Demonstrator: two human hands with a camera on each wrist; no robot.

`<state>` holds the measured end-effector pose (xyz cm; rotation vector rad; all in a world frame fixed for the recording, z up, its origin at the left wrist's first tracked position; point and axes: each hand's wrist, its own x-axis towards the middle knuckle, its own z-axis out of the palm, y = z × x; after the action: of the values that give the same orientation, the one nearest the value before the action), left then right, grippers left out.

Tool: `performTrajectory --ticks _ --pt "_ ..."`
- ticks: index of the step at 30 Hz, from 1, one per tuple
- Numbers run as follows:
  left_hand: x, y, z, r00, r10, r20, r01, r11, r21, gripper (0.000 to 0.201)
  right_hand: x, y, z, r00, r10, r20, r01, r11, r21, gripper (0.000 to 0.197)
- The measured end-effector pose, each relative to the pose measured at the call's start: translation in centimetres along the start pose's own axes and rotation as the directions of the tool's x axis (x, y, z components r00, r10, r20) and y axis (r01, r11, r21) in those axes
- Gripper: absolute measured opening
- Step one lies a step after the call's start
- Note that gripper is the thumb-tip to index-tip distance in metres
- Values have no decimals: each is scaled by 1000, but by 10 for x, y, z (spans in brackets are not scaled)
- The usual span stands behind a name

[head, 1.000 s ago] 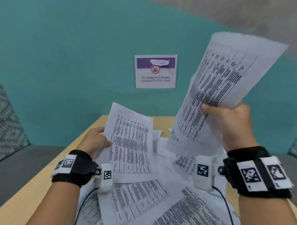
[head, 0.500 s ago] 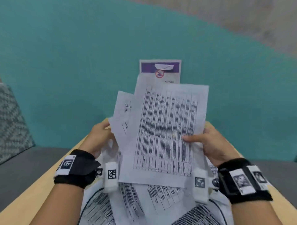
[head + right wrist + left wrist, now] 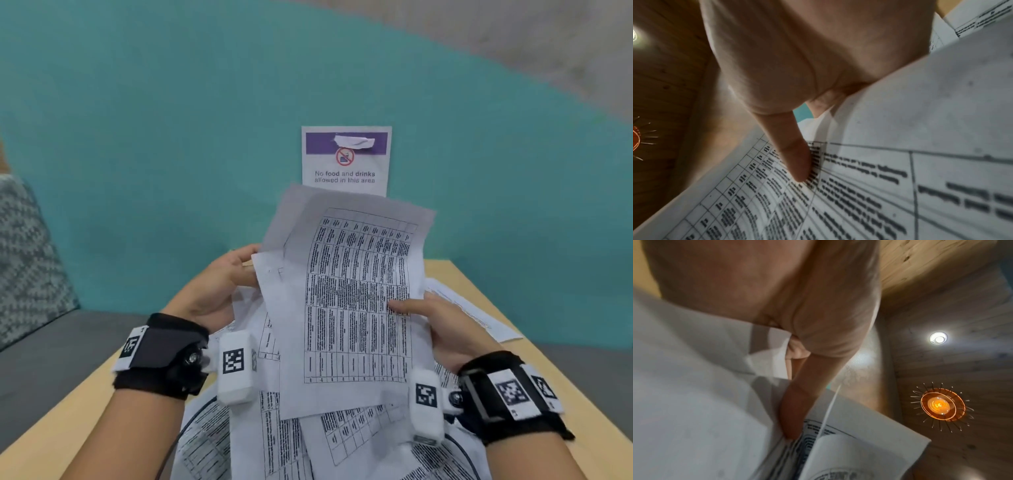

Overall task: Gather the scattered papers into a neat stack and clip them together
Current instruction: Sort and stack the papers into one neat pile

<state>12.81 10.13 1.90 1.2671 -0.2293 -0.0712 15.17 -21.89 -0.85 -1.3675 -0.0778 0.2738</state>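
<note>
Several printed sheets [image 3: 349, 308] are held raised above the table [image 3: 68, 421], between the left hand [image 3: 219, 284] at their left edge and the right hand [image 3: 442, 329] at their right, each pinching them with the thumb on top. Their long axis runs away from the person, top edge tilted towards the wall sign [image 3: 346, 159]. More loose papers [image 3: 308, 442] are spread on the table below.

Teal wall [image 3: 171, 137] behind, bearing 1 taped notice [image 3: 346, 159] forbidding food and drinks. Grey bench seat [image 3: 51, 346] with patterned cushion [image 3: 24, 253] left. Overhead, wood-plank ceiling [image 3: 941, 280], 1 recessed spotlight [image 3: 938, 338], 1 amber spiked lamp [image 3: 940, 406].
</note>
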Motion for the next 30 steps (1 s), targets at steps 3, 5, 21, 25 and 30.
performTrajectory --ticks 3,5,21,25,30 --pt "1 -1 0 1000 17 18 -17 1000 8 65 -1 2 1 999 -45 2 45 999 -17 46" --pt "0 0 1 999 29 32 -29 1000 10 58 -3 3 1 999 -52 15 52 999 5 48" --pt "2 2 -2 997 20 72 -21 1000 11 59 -1 7 0 995 -62 79 58 997 51 62" --pt "2 1 -1 999 18 34 -16 999 -49 106 -2 3 -5 991 -113 74 104 988 114 45" --pt "2 3 9 999 22 -50 -29 990 -140 53 -5 -6 -3 990 -138 -38 140 988 67 39"
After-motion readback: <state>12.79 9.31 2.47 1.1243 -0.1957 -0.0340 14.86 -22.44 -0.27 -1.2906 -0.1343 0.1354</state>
